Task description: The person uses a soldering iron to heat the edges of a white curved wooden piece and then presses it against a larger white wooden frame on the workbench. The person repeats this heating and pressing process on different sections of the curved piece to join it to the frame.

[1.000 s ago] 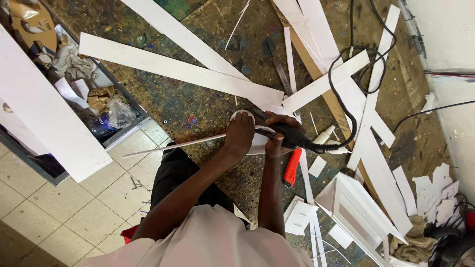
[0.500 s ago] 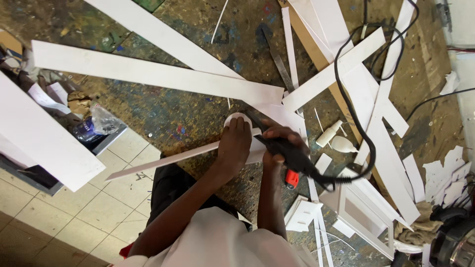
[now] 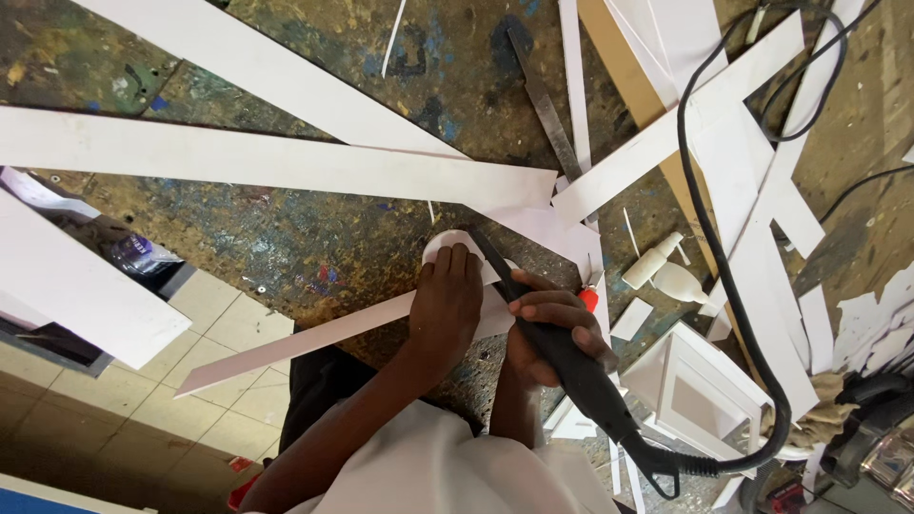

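A long white strip [image 3: 314, 333] was pinned flat by the left hand [image 3: 447, 300], steadying it, while a black corded tool [image 3: 562, 352] was gripped by the right hand [image 3: 552, 328].

Bottle: small white plastic bottle [image 3: 666, 271] with nozzle, lying on its side right of the hands, among white strips.
Wrapper: crumpled clear plastic package [image 3: 138, 255] with a dark printed patch, at left edge of the bench.
Screens, signs: none.
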